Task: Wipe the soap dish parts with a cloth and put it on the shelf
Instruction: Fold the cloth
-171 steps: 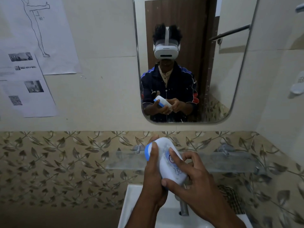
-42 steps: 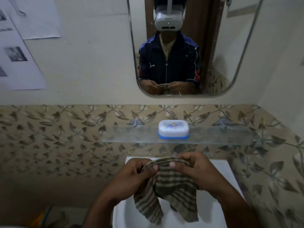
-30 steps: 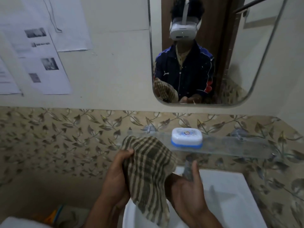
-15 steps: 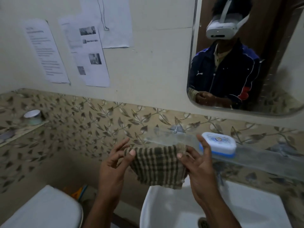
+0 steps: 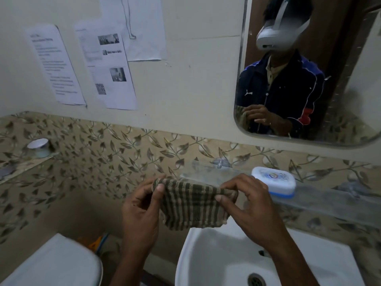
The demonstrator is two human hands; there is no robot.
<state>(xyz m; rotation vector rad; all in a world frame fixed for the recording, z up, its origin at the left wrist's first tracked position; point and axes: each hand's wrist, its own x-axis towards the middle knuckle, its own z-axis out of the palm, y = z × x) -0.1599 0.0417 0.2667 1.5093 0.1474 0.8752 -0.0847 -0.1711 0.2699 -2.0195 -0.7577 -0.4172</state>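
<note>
The white soap dish [image 5: 274, 181] with a blue base stands closed on the clear glass shelf [image 5: 334, 203], right of my hands. A folded brown-and-tan striped cloth [image 5: 191, 205] hangs in front of the shelf's left end, above the sink's left rim. My left hand [image 5: 142, 205] pinches its top left corner and my right hand [image 5: 251, 205] pinches its top right corner, holding it stretched between them. My right hand sits just left of the soap dish, apart from it.
A white sink [image 5: 226, 263] with a drain [image 5: 255, 280] lies below my hands. A white toilet tank lid [image 5: 55, 265] is at lower left. A small white-lidded jar [image 5: 40, 147] stands on a tiled ledge. A mirror [image 5: 309, 69] and papers [image 5: 111, 69] hang on the wall.
The soap dish went from my hands onto the shelf, and I took up the cloth. In the last half second the cloth has been folded smaller and pulled taut between both hands.
</note>
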